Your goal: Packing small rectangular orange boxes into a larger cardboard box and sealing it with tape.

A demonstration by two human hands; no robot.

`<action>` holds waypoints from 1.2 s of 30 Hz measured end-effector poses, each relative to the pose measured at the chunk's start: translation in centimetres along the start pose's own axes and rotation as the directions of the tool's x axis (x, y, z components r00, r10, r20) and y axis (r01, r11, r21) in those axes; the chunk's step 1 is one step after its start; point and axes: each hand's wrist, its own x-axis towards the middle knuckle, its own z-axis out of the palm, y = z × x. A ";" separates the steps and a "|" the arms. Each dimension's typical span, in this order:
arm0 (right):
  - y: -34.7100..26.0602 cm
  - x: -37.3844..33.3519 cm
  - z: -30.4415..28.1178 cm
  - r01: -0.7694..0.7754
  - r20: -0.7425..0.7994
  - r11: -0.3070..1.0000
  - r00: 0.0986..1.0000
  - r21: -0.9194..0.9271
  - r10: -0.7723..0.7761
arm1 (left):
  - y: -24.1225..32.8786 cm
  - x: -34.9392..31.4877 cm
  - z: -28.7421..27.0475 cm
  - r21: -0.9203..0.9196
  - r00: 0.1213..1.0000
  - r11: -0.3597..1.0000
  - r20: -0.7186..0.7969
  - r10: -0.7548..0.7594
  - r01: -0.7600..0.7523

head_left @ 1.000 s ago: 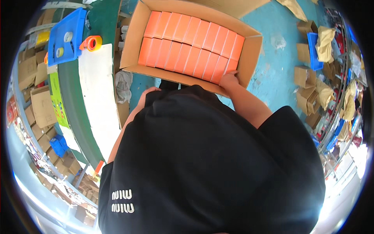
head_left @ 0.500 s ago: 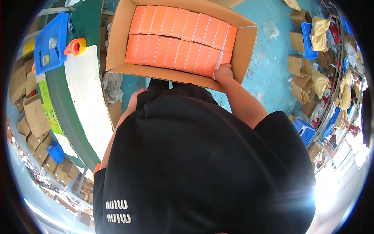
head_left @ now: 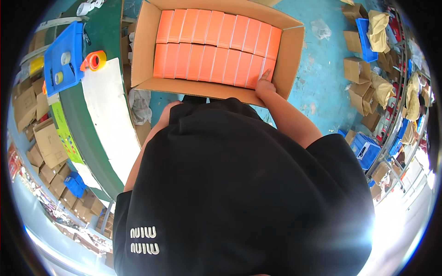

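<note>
An open cardboard carton [head_left: 292, 55] holds two rows of slim orange boxes [head_left: 202, 64], packed upright side by side. At the near right corner my right hand [head_left: 266, 86] reaches over the carton's near wall. Its index finger is stretched out against the last orange boxes of the near row, and nothing is gripped in it. My left hand [head_left: 169, 112] is beside my dark clothing, below the carton's near left corner. Its fingers are hidden, so what it touches cannot be made out.
On the left, a green-topped table [head_left: 102, 43] carries a blue tray [head_left: 64, 78] with tape rolls, an orange tape dispenser [head_left: 94, 60] and a white sheet [head_left: 107, 110]. A plastic bag [head_left: 321, 28] lies on the blue floor. Cardboard boxes [head_left: 357, 69] and shelving line the right.
My right hand has gone from holding the near-row end box to resting a stretched index finger on it. That box now sits level with its neighbours. The view has shifted slightly.
</note>
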 end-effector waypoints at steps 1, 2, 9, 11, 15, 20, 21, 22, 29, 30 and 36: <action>0.0 0.4 0.2 -0.004 0.002 1.000 1.000 -0.019 0.004 | 0.7 0.2 0.0 0.090 0.994 0.990 0.043 0.105 -0.109; -0.4 1.1 0.0 -0.003 0.001 1.000 1.000 -0.018 0.003 | 1.3 0.3 0.1 0.092 0.993 0.990 0.042 0.106 -0.109; -0.2 2.6 -1.6 0.157 0.196 0.943 0.975 -0.295 -0.101 | 8.8 0.3 -1.7 0.332 0.821 0.920 -0.571 0.019 0.210; -0.3 1.1 -5.5 0.307 0.056 0.930 0.952 -0.205 -0.302 | 7.0 -0.1 -5.4 0.309 0.606 0.950 -0.765 0.221 0.043; 4.1 -4.9 -11.5 0.191 -0.919 0.976 0.358 -0.103 -0.167 | 10.9 1.3 -11.5 0.635 0.456 0.748 -0.733 0.504 0.194; 9.4 -0.2 -13.8 0.069 -0.038 0.515 0.997 0.854 -0.071 | 13.1 7.5 -13.1 0.501 0.849 0.752 -0.509 -0.144 0.428; 8.1 0.4 -11.6 0.195 -0.167 0.447 0.981 0.873 -0.101 | 14.3 8.7 -11.4 0.570 0.871 0.721 -0.483 -0.095 0.395; 5.9 0.7 -8.8 0.308 -0.290 0.374 0.951 0.875 -0.106 | 17.0 9.6 -9.3 0.592 0.916 0.707 -0.334 -0.223 0.388; -6.6 2.9 -6.6 0.159 -0.147 0.687 0.986 0.709 -0.077 | 10.5 18.4 -0.5 0.608 0.925 0.700 -0.196 -0.324 0.374; -7.5 3.6 -5.5 0.072 -0.080 0.736 0.997 0.673 -0.024 | 12.3 19.9 0.2 0.653 0.891 0.632 -0.153 -0.428 0.416; -10.5 2.3 -7.0 0.016 -0.066 0.738 0.997 0.675 0.039 | 17.3 23.7 8.6 0.503 0.690 0.476 -0.464 -0.555 0.721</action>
